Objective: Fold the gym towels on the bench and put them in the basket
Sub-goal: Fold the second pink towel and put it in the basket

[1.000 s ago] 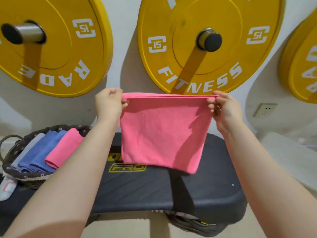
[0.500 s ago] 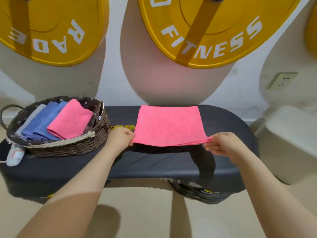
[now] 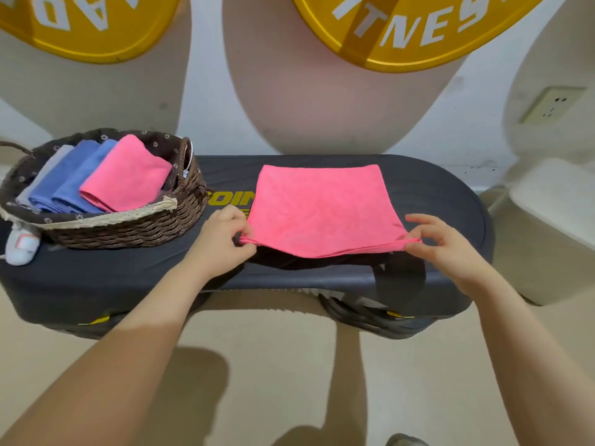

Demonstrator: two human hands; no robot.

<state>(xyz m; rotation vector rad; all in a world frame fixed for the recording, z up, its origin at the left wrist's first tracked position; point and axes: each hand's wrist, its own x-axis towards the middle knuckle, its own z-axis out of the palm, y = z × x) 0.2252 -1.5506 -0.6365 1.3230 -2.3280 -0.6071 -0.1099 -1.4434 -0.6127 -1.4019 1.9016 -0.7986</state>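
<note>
Counter: black padded bench (image 3: 434, 194); bare room right of towel, near edge close. Basket: brown wicker (image 3: 128, 230), left end, nearly full; crowding likely. Towel: pink folded cloth (image 3: 322, 207) flat mid-counter, near corners pinched by left grip (image 3: 225, 239) and right grip (image 3: 444, 246); layers may slip.

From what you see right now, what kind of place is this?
Most likely a gym, perhaps a home one. Yellow weight plates hang on the wall, one showing part of "FITNESS", above a padded black bench. A basket of folded towels stands on the bench.
</note>
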